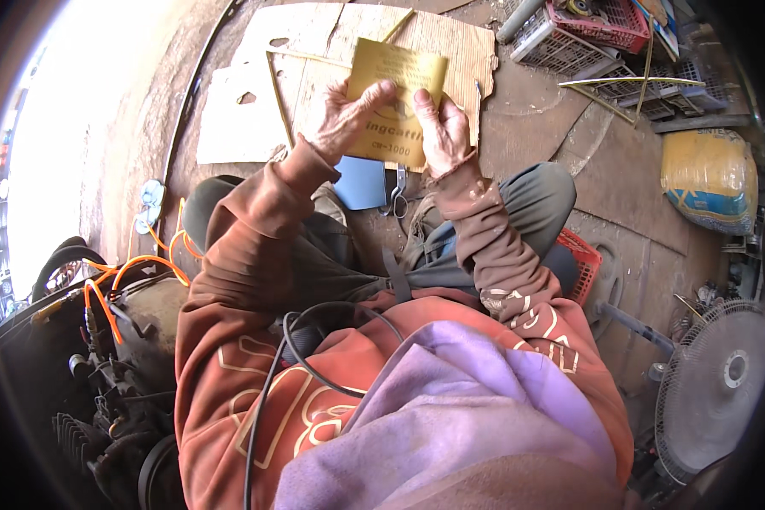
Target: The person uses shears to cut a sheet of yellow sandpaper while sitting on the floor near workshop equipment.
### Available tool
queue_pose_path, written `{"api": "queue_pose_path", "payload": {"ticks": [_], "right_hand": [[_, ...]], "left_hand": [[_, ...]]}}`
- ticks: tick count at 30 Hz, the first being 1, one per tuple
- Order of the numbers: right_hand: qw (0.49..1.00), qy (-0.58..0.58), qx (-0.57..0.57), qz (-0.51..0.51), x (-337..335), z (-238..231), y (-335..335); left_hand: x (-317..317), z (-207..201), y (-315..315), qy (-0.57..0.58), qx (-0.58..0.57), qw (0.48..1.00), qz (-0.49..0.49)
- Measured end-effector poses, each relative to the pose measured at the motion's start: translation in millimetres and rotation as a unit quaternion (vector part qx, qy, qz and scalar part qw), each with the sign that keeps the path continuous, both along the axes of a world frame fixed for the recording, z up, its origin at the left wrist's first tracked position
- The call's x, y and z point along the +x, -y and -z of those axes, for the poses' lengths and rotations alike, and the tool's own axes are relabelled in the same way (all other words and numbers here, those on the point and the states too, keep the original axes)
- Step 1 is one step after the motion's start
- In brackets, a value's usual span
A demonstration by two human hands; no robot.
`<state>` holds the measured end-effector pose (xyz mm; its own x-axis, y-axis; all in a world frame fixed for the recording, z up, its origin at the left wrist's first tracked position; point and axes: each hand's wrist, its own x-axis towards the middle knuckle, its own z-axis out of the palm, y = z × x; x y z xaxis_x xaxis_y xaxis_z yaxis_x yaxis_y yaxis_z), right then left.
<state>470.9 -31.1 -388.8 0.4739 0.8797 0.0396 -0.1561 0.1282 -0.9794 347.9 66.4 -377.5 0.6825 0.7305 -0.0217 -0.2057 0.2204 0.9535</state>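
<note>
Both my hands hold a yellow sandpaper sheet (391, 76) with dark print, its backing facing up. My left hand (342, 117) grips its left side, thumb on top. Around the right edge, where the sheet bends over, my right hand (441, 127) is closed with its thumb pressed on the face. Fingers beneath the sheet are hidden. Just below it, between my legs, lie a flat blue piece (361, 184) and a pair of scissors (397, 189). Beyond my hands is a pale wooden board (450, 42), with thin yellowish strips (279, 100) lying on it.
At the far right stand plastic crates (561, 51), with more thin strips (629, 82) across them. A wrapped yellow sack (710, 178) sits to the right, above a fan (733, 370). An orange hose (149, 259) and a machine (110, 399) are at my left.
</note>
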Motion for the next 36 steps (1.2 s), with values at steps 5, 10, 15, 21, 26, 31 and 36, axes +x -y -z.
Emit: {"api": "queue_pose_path", "payload": {"ticks": [5, 10, 15, 21, 26, 31, 36], "right_hand": [[0.991, -0.034, -0.077, -0.107, 4.7, -11.0, 11.8], [0.996, -0.020, -0.039, -0.075, -0.2, -12.6, 2.6], [0.988, 0.106, -0.006, -0.110, 34.3, 18.4, -2.2], [0.969, 0.248, -0.010, -0.012, 19.8, -29.6, -11.2], [0.981, 0.184, -0.014, 0.052, 18.0, 38.4, -27.4], [0.878, -0.139, -0.459, 0.002, -12.4, 155.1, -21.8], [0.731, 0.257, -0.620, -0.121, -29.4, 278.1, 24.4]], "left_hand": [[-6.0, -11.7, -1.9, -0.005, -0.017, 0.998, -0.059], [-9.2, 0.5, -16.2, 0.027, -0.189, 0.982, 0.006], [-10.6, -14.7, -11.2, -0.069, 0.035, 0.996, 0.032], [-8.8, -17.7, -15.9, -0.075, 0.107, 0.989, 0.070], [-5.4, 0.8, -23.3, -0.035, 0.069, 0.997, 0.012], [-19.1, -18.3, -45.2, -0.002, -0.079, 0.985, -0.150], [-24.1, 11.3, -66.8, 0.065, -0.174, 0.965, -0.185]]}}
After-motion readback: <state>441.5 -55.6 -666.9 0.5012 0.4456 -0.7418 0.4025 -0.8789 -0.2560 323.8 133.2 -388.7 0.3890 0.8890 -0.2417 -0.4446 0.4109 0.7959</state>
